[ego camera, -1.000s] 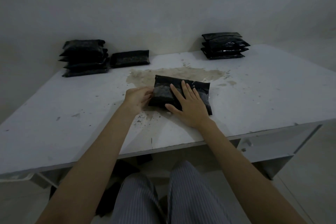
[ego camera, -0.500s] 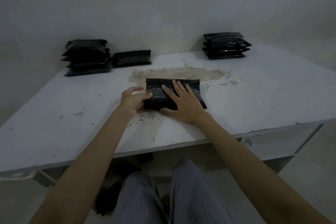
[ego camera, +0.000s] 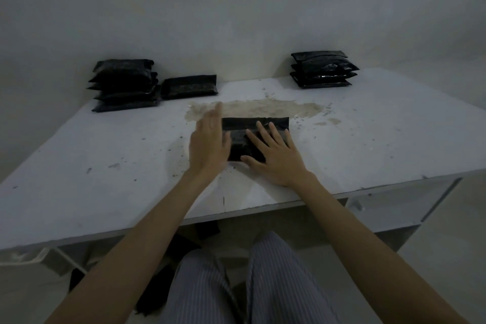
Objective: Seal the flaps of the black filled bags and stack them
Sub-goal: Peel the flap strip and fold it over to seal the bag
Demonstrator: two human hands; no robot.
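At frame centre, the black filled bag (ego camera: 259, 126) lies on the white table (ego camera: 368, 139), half hidden under the flat, spread right hand (ego camera: 276, 158); the straight-fingered left hand (ego camera: 209, 143) touches its left edge.

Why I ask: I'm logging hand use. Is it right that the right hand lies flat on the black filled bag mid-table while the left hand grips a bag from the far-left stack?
Not quite. The head view shows the left hand open beside the black filled bag mid-table, nowhere near the far-left stack. The right hand does lie flat on that bag.
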